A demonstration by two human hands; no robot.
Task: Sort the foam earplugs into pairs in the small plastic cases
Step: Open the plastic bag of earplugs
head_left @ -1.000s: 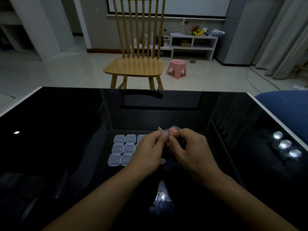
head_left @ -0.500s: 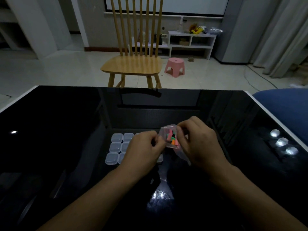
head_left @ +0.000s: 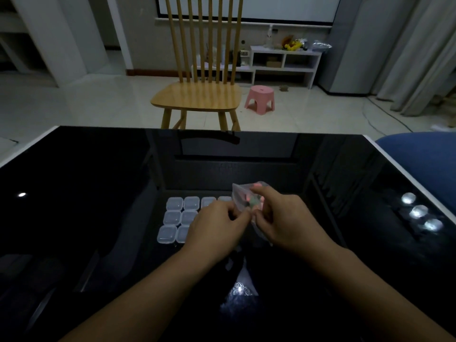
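Observation:
Both hands hold a small clear plastic bag (head_left: 240, 197) of coloured foam earplugs (head_left: 254, 201) just above the black glass table (head_left: 98, 193). My left hand (head_left: 217, 228) pinches the bag's near edge. My right hand (head_left: 283, 218) pinches it from the right, fingers curled over the top. Pink and green plugs show through the plastic. Several small clear plastic cases (head_left: 181, 215), lids closed, lie in a grid on the table under and to the left of my left hand, which hides part of them.
A wooden chair (head_left: 199, 95) stands beyond the table's far edge, with a pink stool (head_left: 260, 96) on the floor behind it. A blue cushion (head_left: 424, 154) sits off the table's right edge. Ceiling lights reflect on the glass at right.
The bag has tilted from lying between my hands to standing more upright. My right hand has shifted its pinch lower, and both hands stay over the cases.

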